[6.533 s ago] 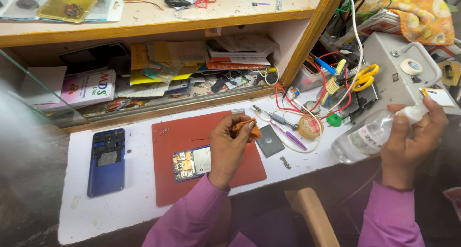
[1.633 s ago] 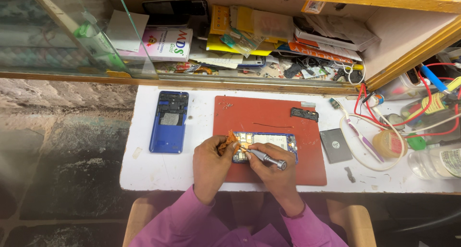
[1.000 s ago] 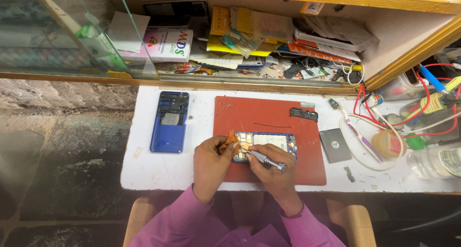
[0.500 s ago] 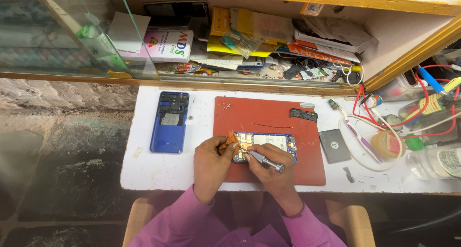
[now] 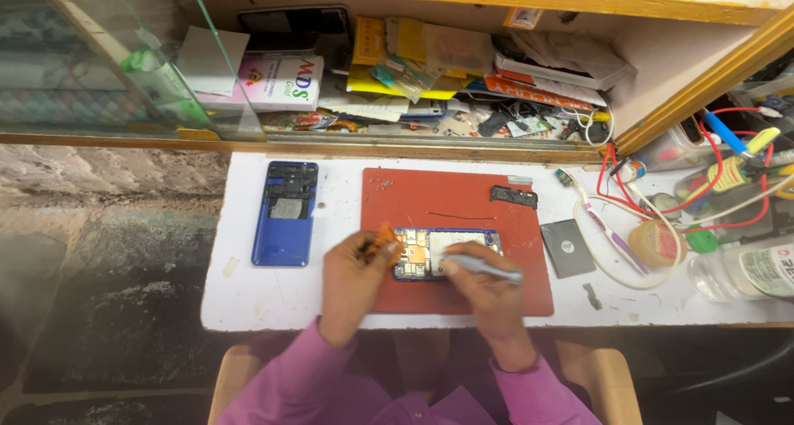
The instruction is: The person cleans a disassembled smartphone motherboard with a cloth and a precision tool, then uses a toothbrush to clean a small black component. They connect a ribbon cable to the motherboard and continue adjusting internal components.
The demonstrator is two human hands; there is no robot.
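- While the right hand [image 5: 488, 288] pinches a grey tool [image 5: 480, 265] over the opened phone [image 5: 447, 254], just ahead of its fingertips, a slip could scratch the board.
- Left hand [image 5: 356, 268], fingers clenched on an orange piece [image 5: 387, 233] at the phone's end, might tear it if tugged.
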